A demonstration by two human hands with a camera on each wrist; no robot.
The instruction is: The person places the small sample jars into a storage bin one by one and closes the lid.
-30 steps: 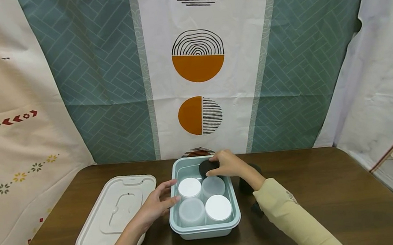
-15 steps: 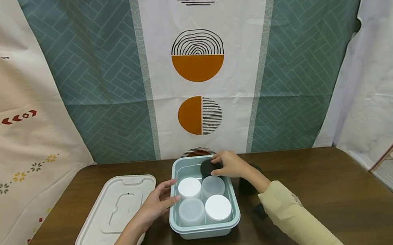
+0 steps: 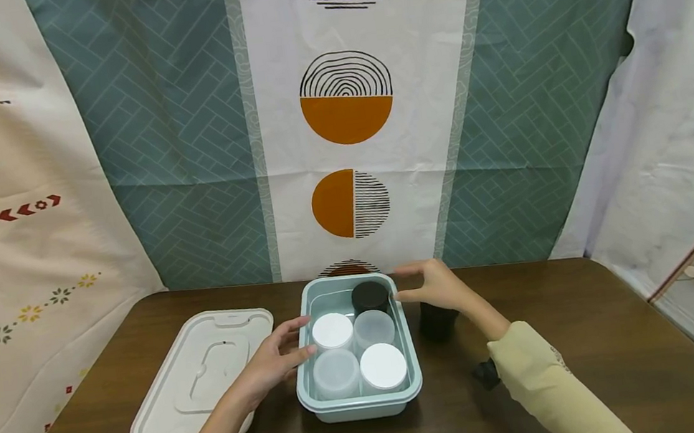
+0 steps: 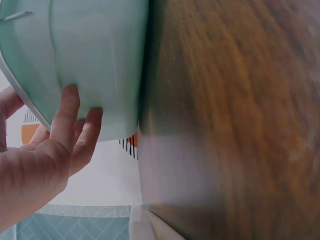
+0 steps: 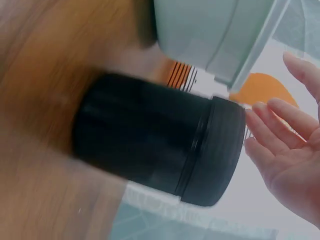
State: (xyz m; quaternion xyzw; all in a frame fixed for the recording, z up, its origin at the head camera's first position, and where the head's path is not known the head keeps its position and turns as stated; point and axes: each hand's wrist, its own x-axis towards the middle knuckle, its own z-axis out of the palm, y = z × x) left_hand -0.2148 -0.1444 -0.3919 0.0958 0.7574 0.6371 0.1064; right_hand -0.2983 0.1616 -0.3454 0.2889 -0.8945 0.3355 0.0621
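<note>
In the head view, a light blue-green plastic box (image 3: 362, 404) holds several round-lidded jars. At its far right stands a jar with a black lid (image 3: 370, 295), in front of which are two white-lidded jars (image 3: 333, 331) and two with frosted lids (image 3: 374, 329). My left hand (image 3: 274, 363) is at the left rim; in the left wrist view its fingertips rest against the outer wall (image 4: 110, 60). Holding nothing, my right hand (image 3: 436, 286) has its fingers spread beside the right rim. Just below it, a second black jar (image 5: 145, 135) stands on the table outside the box.
A white box lid (image 3: 211, 377) lies flat on the brown wooden table (image 3: 566, 363), left of the box. Patterned cloth (image 3: 194, 134) hangs behind the table and along both sides.
My right hand has let go of the black-lidded jar inside the box and moved right, past the rim, towards the other black jar. The left hand has stayed at the left rim.
</note>
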